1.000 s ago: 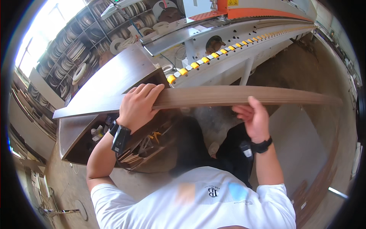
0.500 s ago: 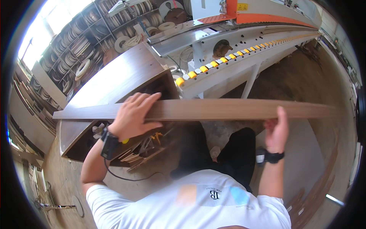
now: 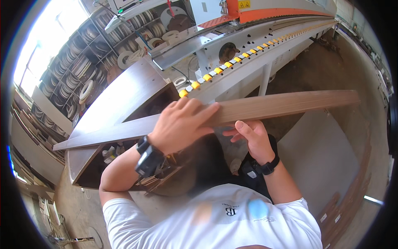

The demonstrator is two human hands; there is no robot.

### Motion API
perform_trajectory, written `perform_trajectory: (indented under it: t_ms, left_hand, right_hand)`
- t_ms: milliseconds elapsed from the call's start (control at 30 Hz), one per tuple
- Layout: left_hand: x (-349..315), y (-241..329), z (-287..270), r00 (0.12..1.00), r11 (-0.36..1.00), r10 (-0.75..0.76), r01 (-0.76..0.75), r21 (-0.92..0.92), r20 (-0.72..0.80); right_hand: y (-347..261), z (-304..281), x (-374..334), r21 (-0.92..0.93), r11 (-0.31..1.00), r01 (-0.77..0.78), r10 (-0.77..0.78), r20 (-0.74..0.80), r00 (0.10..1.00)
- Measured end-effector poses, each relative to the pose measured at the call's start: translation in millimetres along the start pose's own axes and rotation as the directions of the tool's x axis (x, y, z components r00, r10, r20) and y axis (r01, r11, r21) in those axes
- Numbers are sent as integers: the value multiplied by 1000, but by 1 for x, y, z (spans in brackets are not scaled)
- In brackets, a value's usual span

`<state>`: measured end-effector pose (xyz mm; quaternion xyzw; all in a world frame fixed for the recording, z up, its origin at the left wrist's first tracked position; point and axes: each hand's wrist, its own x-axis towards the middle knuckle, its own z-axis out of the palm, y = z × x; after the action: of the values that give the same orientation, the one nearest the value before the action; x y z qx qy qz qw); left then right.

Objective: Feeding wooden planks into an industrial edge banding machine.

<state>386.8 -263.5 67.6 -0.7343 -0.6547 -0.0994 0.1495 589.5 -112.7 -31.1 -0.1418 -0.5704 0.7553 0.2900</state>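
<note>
A long, narrow wood-grain board (image 3: 286,103) lies slantwise across the view, its left end resting on a brown cabinet-like worktop (image 3: 112,95). My left hand (image 3: 180,126) is laid over the middle of the board, fingers curled toward the far edge and the thumb by the near edge. Just beside the near edge is my right hand (image 3: 258,141), its thumb raised and fingers apart; whether it touches the board I cannot tell. Dark devices are strapped to both wrists.
Ahead stands a long white and orange machine (image 3: 282,15) with a row of yellow rollers (image 3: 218,71). Shelves of banding rolls (image 3: 89,33) fill the back left. Offcuts and tools lie inside the worktop's open compartment. A grey panel (image 3: 319,153) is low on the right.
The board has tilted, its right part swinging away from me. My left hand has moved right along it. My right hand has slid left from its grip farther along the board and opened.
</note>
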Motion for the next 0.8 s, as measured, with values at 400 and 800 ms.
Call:
perform_trajectory:
  t_ms: [400, 800]
  left_hand:
    - [-97, -177, -30, 910, 910, -413, 410, 55, 44]
    - [-206, -299, -37, 727, 736, -676, 658, 163, 117]
  right_hand:
    - [91, -122, -29, -56, 973, -223, 191, -343, 920]
    - [165, -166, -62, -97, 894, -438, 346, -472, 811]
